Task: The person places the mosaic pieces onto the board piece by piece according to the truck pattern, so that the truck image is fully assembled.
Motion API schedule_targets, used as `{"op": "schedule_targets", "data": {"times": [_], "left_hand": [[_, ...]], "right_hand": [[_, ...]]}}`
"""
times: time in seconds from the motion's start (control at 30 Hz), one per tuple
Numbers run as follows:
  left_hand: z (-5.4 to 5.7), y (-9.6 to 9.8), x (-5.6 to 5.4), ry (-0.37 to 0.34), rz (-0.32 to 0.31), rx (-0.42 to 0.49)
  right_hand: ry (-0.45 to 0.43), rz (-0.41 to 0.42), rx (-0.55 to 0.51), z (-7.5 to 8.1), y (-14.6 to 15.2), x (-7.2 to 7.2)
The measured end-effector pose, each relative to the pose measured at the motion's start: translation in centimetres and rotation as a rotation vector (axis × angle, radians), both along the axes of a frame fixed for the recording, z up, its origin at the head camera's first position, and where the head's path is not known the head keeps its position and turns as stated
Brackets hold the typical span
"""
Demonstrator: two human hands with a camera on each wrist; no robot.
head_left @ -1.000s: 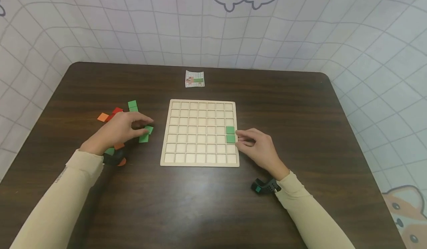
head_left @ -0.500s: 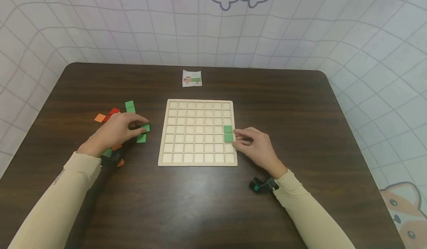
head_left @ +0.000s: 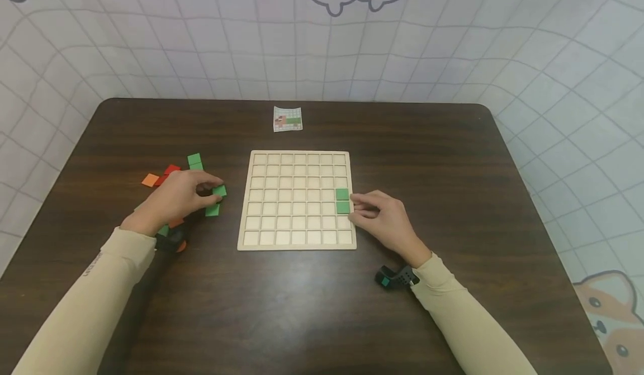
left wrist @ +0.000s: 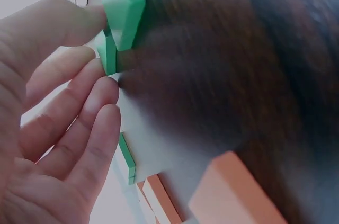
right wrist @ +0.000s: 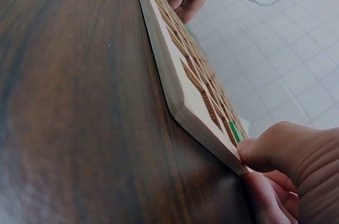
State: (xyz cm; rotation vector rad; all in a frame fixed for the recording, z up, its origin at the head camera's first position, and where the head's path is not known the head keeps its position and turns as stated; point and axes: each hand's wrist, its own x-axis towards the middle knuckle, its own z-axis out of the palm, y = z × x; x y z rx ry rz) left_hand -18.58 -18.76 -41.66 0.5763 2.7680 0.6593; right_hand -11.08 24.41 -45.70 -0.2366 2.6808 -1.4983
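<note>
Left of the wooden grid board (head_left: 292, 247), my left hand (head_left: 176, 199) pinches a green square tile (head_left: 219, 190) between thumb and fingers. In the left wrist view, the thumb lies against a green tile (left wrist: 124, 9), and a second green tile (left wrist: 108, 54) is by the fingertips. My right hand (head_left: 384, 221) holds the board's right edge; the right wrist view has the thumb (right wrist: 259, 152) on the rim and fingers along the outer side. Two green tiles (head_left: 342, 200) sit one above the other in the board's rightmost column.
Around the left hand lie more green tiles (head_left: 194, 161), red tiles (head_left: 171, 169) and orange tiles (head_left: 150, 180), some hidden beneath the hand. A small printed picture card (head_left: 288, 119) lies behind the board on the dark wooden table (head_left: 453, 157).
The left fingers have closed in on a green tile, which has turned slightly. The right hand stays at the board's edge. The head view has shifted a little.
</note>
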Motion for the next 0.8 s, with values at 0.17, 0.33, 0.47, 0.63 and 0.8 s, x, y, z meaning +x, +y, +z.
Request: {"op": "schedule_targets", "data": {"times": [0.17, 0.33, 0.47, 0.63, 0.8], "left_hand": [[0.0, 0.3, 0.0, 0.005, 0.007, -0.006], [0.1, 0.5, 0.0, 0.011, 0.009, -0.007], [0.1, 0.6, 0.1, 0.02, 0.022, 0.017], [0.3, 1.1, 0.3, 0.062, 0.032, 0.066], [0.6, 2.4, 0.4, 0.078, 0.027, 0.104]], "right_hand": [[0.003, 0.006, -0.005, 0.0, 0.1, 0.0], [0.004, 0.014, -0.012, -0.2, 0.1, 0.1], [0.009, 0.014, -0.01, -0.2, 0.1, 0.1], [0.013, 0.014, -0.006, -0.1, 0.1, 0.1], [0.011, 0.005, -0.003, -0.2, 0.1, 0.2]]}}
